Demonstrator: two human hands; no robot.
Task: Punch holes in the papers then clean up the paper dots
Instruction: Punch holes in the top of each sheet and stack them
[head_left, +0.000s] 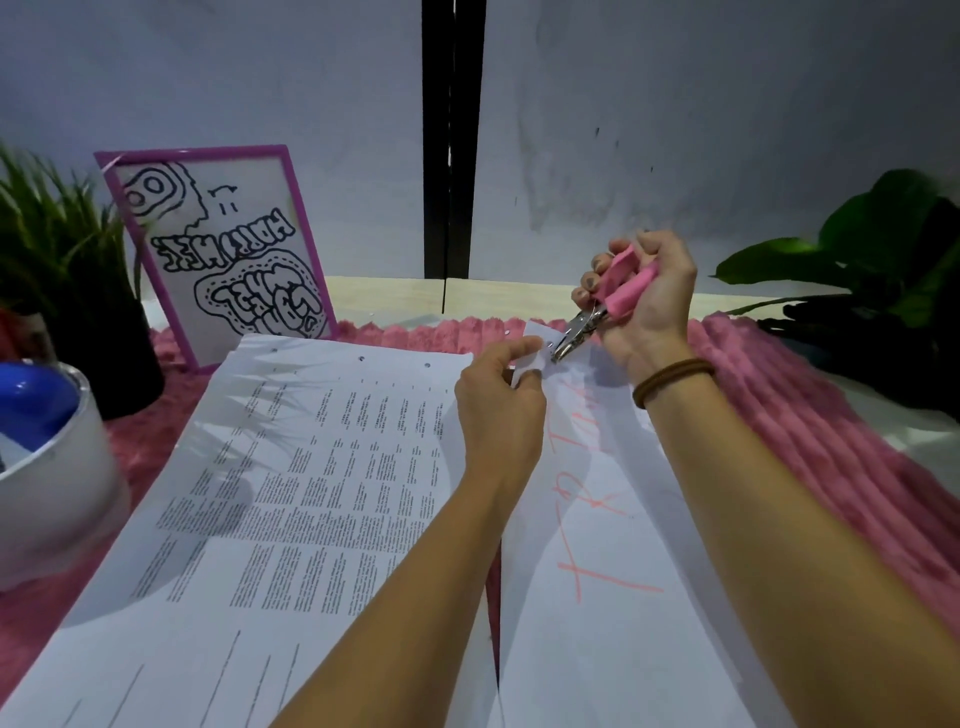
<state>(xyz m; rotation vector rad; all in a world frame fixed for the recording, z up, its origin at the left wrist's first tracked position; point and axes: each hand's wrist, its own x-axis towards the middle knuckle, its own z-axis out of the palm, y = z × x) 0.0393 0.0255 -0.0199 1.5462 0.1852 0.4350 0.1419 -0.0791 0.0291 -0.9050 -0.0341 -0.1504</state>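
writing: purple frame (218, 254) near the tabletop's far left holds a black bubble-letter drawing; the letters look mirrored and are not readable with certainty. the stack of printed pages (291, 493) carries columns of text too small to read. the sheet (623, 519) beside it bears orange-pink marker strokes, illegible.

surroundings: a fluffy pink mat (779, 415) lies under the papers. grass plant (57, 260) in a dark pot is at the far left, a leafy plant (883, 260) at the far right, and a white bowl (47, 467) with something blue inside at the left edge. both forearms cross the papers and hide part of them.

task things: the hole punch (613, 291) has pink handles and a metal head, and is held above the mat toward the far edge. right hand (649, 296), brown band (672, 379) on its wrist: grip wrapped tight round both handles, squeezed together. metal head bites the sheet's lifted far corner. left hand (498, 400): grip pinches that same corner just beside the head. the stack shows punched holes along its far edge. one small pale paper dot (506, 332) sits on the mat beyond the stack.
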